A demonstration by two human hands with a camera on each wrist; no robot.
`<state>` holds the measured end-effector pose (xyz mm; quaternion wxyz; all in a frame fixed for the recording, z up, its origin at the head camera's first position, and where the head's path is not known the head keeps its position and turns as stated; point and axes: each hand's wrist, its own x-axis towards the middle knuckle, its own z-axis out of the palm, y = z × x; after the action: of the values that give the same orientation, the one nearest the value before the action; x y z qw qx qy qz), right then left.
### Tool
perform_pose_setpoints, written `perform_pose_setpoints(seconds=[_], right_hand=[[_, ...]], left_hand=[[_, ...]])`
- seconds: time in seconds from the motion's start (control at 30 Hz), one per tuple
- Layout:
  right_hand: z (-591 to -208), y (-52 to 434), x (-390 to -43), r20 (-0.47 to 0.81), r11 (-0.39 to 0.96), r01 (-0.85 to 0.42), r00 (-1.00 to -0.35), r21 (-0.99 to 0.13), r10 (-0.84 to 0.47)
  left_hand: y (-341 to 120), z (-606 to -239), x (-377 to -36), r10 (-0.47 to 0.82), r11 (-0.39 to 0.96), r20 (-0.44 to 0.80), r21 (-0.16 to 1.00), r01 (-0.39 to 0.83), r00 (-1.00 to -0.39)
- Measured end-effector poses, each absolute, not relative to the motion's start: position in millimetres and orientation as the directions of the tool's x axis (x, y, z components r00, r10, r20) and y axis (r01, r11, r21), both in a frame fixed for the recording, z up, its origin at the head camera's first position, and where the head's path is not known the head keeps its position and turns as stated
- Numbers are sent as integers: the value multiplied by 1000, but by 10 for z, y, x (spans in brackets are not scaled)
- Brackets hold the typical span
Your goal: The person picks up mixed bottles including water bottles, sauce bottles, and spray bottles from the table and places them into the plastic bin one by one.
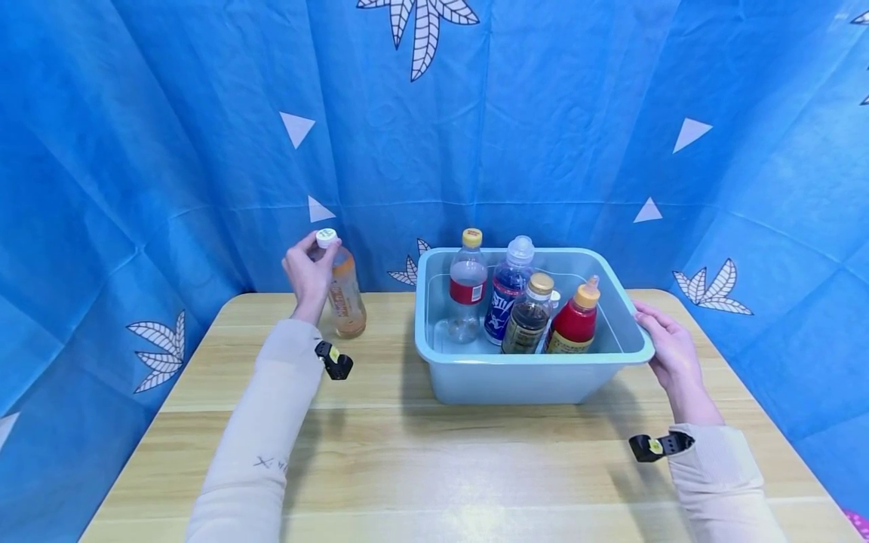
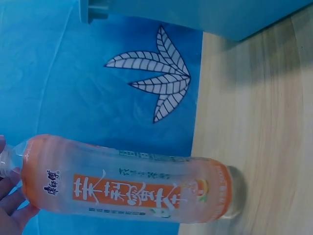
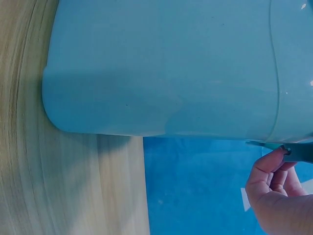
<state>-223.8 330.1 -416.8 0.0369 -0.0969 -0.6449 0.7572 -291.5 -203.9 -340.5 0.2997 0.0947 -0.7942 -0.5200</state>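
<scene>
Only L wrist cam shows bottle point(image 2: 127, 188) label.

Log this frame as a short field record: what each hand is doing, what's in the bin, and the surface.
left hand: grips the neck of the orange tea bottle, which stands upright on the table
right hand: holds the rim of the light blue bin at its right side
bin contents: four capped bottles, upright or leaning; a fifth small cap shows behind them
surface: wooden table
backdrop: blue cloth
</scene>
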Motion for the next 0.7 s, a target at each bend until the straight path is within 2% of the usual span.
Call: perform_pose_setpoints(seconds=[0.13, 0.3, 0.5, 0.7], right_hand=[[-3851, 3049, -2021, -128, -144, 102, -975, -984, 183], [-3679, 2908, -1912, -133, -180, 99, -973, -979, 187], [-3708, 2921, -1931, -126, -160, 96, -974, -982, 189], [-3889, 3065, -2035, -96, -135, 73, -980, -988, 176]], left_hand=[[-2012, -3354, -2873, -468, 457, 374, 878, 143, -801], [-1968, -3280, -2795, -455, 474, 393, 867, 156, -799], [-1914, -3183, -2669, -427, 483, 420, 855, 191, -801], [-1848, -3072, -2540, -380, 470, 447, 847, 247, -810]])
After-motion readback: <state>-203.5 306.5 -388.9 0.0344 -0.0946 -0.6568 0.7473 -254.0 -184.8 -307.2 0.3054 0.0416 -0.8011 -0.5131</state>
